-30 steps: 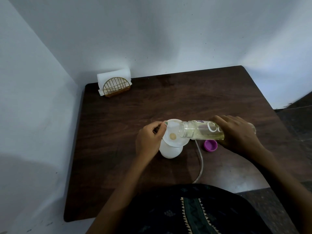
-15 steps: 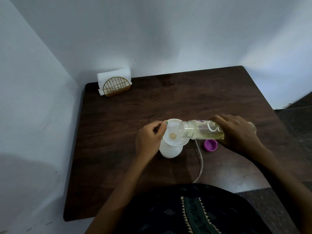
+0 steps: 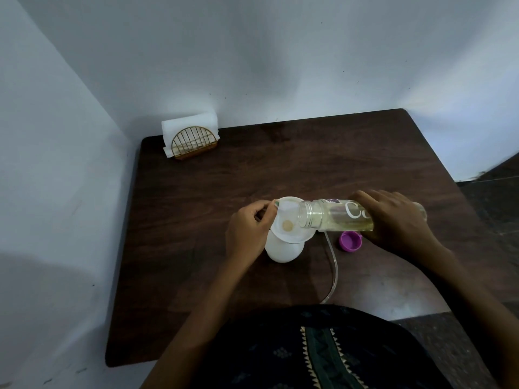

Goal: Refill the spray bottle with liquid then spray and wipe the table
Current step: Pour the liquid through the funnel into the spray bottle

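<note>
Two hands work at the frame's centre: the left hand (image 3: pixel 247 231) pinches the funnel (image 3: pixel 290 221) sitting on the white spray bottle (image 3: pixel 283 248), the right hand (image 3: pixel 393 220) grasps the tilted refill bottle (image 3: pixel 334 217), so refilling seems underway, next needing more tilt.

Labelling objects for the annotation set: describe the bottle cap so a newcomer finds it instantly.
Start at the dark wooden table and find the right hand tipping a clear bottle of yellowish liquid over a white funnel. Just below that bottle, lying on the wood beside a thin clear tube, is the cap. It is the only purple thing there, small, round, open side up.
</note>
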A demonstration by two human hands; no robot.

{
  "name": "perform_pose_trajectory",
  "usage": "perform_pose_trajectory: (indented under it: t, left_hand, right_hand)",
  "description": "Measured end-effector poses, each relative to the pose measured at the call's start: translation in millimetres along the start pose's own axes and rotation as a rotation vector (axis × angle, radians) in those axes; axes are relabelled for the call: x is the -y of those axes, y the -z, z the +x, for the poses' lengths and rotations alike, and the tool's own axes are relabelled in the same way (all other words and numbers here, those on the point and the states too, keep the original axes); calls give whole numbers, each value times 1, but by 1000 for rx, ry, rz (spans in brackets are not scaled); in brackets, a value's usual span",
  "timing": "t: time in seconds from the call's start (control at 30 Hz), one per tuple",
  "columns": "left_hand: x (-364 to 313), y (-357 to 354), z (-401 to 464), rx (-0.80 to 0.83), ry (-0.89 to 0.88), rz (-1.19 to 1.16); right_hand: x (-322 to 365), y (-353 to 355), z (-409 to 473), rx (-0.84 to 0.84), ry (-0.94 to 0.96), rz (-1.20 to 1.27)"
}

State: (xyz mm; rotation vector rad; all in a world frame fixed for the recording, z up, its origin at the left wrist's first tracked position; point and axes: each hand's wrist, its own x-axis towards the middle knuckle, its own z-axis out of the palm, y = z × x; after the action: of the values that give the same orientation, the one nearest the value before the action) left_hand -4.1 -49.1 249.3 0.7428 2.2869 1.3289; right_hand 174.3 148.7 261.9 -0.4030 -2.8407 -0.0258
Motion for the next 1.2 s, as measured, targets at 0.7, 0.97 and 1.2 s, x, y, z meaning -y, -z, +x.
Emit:
perform_pose_trajectory:
  t: [0.7, 0.97, 1.2]
  left_hand:
    - [2, 0, 2, 5, 0, 11]
    - [3, -1, 3, 6, -11, 16]
    - [2, 0, 2, 2, -8, 13]
  right_hand:
    - [2, 2, 1, 10, 0, 5]
    - [2, 2, 2, 26, -5, 6]
    - [2, 1, 2, 2, 4, 8]
